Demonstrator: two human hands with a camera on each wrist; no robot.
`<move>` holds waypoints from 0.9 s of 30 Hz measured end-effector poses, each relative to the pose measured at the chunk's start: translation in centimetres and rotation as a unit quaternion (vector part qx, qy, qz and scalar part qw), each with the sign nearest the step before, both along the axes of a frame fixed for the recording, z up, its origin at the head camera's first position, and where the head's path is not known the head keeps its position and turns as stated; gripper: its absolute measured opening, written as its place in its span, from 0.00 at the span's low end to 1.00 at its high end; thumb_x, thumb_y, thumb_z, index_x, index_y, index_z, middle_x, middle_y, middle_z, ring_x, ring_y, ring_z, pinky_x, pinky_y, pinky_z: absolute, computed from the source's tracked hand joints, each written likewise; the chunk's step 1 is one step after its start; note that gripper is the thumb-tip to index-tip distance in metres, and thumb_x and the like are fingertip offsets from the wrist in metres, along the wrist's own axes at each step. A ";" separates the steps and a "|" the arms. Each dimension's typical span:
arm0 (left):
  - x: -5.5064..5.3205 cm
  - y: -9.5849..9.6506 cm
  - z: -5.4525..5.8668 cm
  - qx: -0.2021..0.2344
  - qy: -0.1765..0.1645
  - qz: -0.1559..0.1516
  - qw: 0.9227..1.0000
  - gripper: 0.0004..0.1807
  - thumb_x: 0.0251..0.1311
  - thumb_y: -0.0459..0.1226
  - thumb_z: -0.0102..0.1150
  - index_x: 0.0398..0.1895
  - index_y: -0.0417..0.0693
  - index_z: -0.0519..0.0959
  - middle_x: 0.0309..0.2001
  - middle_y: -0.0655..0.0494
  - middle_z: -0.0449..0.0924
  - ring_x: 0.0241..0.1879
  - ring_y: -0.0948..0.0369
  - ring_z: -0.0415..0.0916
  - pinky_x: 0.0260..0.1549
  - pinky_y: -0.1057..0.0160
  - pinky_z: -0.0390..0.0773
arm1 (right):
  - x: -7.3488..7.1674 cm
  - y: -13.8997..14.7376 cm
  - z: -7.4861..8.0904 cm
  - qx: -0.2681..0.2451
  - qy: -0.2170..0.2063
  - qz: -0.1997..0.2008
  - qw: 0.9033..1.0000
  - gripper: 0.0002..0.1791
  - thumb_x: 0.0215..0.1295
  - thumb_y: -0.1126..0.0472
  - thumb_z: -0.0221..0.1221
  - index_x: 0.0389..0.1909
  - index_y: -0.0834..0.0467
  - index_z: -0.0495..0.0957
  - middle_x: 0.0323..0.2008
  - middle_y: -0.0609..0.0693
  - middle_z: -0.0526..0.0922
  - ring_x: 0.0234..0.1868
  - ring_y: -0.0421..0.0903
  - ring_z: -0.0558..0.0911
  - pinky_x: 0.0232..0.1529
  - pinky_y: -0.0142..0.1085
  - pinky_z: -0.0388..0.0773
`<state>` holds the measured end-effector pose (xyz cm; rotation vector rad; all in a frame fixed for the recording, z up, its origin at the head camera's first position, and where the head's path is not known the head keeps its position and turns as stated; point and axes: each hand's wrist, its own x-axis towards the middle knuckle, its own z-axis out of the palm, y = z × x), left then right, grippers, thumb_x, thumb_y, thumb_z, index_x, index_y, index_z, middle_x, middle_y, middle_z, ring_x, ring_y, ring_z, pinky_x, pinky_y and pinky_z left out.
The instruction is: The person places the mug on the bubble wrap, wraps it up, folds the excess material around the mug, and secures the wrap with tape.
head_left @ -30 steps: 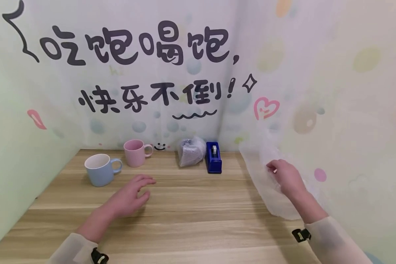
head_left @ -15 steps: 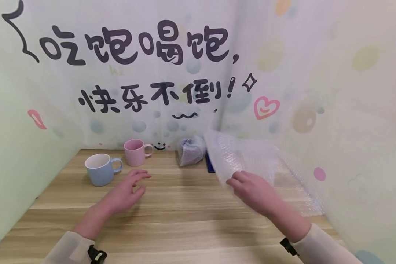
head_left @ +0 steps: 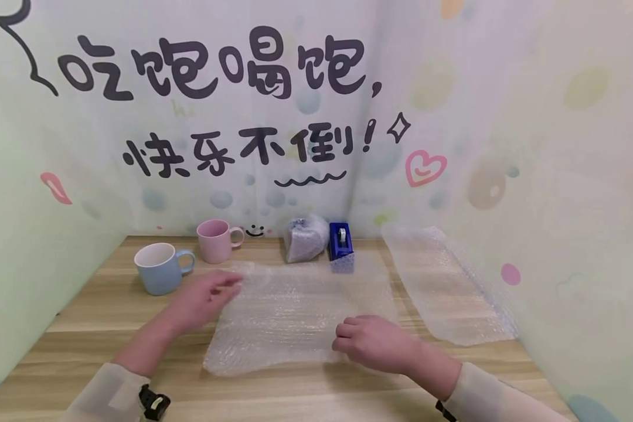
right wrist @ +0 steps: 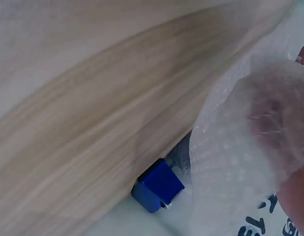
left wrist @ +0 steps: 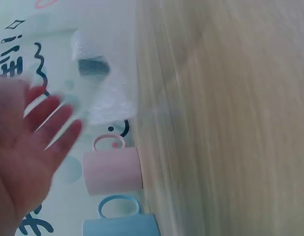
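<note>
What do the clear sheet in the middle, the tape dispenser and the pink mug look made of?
Clear sheet: plastic bubble wrap; see-through, glinting bumps.
Tape dispenser: probably hard plastic; smooth, deep blue, crisp edges.
Pink mug: likely glazed ceramic, from its smooth, even colour; enamelled metal possible.

L grip (left wrist: pixel 29 142) w/ fingers (left wrist: pixel 66 140) apart, pink mug (left wrist: pixel 113 172) nr blue mug (left wrist: pixel 123 226), bubble wrap (left wrist: pixel 115 104)

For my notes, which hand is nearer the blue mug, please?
The left hand is nearer, just right of the blue mug; the right hand is farther right, holding bubble wrap.
</note>
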<state>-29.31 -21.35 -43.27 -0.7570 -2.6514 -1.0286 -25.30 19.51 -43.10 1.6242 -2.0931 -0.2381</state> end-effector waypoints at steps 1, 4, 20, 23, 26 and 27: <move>0.0 0.1 -0.2 -0.024 -0.026 -0.018 0.999 0.24 0.80 0.45 0.63 0.69 0.40 0.81 0.69 0.38 0.82 0.69 0.36 0.78 0.66 0.32 0.80 | -0.1 0.1 -0.2 0.001 -0.022 -0.002 1.000 0.13 0.57 0.67 0.72 0.37 0.46 0.84 0.34 0.37 0.79 0.34 0.36 0.75 0.37 0.27 0.78; 0.2 0.3 -1.1 -0.088 -0.095 -0.063 0.990 0.40 0.69 0.54 0.73 0.76 0.41 0.76 0.77 0.32 0.72 0.77 0.30 0.67 0.74 0.27 0.70 | -0.7 0.6 -0.2 0.003 -0.140 -0.029 0.990 0.10 0.65 0.61 0.72 0.45 0.47 0.87 0.38 0.39 0.83 0.37 0.34 0.80 0.40 0.24 0.79; 0.0 0.6 -1.7 -0.208 -0.196 -0.037 0.957 0.71 0.49 0.68 0.80 0.87 0.39 0.57 0.87 0.29 0.48 0.85 0.27 0.47 0.81 0.23 0.50 | -6.6 2.7 -0.2 0.038 -0.432 -0.322 0.842 0.63 0.59 0.31 0.76 0.88 0.54 0.58 0.89 0.63 0.51 0.87 0.75 0.52 0.83 0.73 0.52; -0.1 0.8 -1.5 -0.227 -0.199 -0.031 0.953 0.72 0.49 0.69 0.80 0.86 0.36 0.58 0.87 0.29 0.49 0.85 0.27 0.48 0.79 0.20 0.48 | -7.0 2.6 -0.4 0.036 -0.443 -0.327 0.834 0.62 0.58 0.34 0.78 0.88 0.53 0.59 0.89 0.61 0.52 0.88 0.72 0.52 0.84 0.71 0.53; 0.0 1.0 -1.2 -0.228 -0.198 -0.027 0.953 0.70 0.49 0.65 0.83 0.85 0.34 0.60 0.86 0.27 0.52 0.83 0.25 0.50 0.79 0.20 0.50 | -7.1 2.5 -0.5 0.034 -0.447 -0.331 0.830 0.62 0.58 0.35 0.79 0.88 0.52 0.59 0.89 0.60 0.52 0.88 0.70 0.52 0.85 0.70 0.53; 0.1 1.1 -1.1 -0.228 -0.195 -0.027 0.954 0.69 0.49 0.64 0.83 0.84 0.33 0.60 0.85 0.27 0.52 0.83 0.24 0.50 0.78 0.20 0.52 | -7.1 2.5 -0.5 0.034 -0.447 -0.333 0.829 0.62 0.58 0.35 0.79 0.88 0.52 0.60 0.89 0.59 0.52 0.88 0.70 0.52 0.85 0.69 0.53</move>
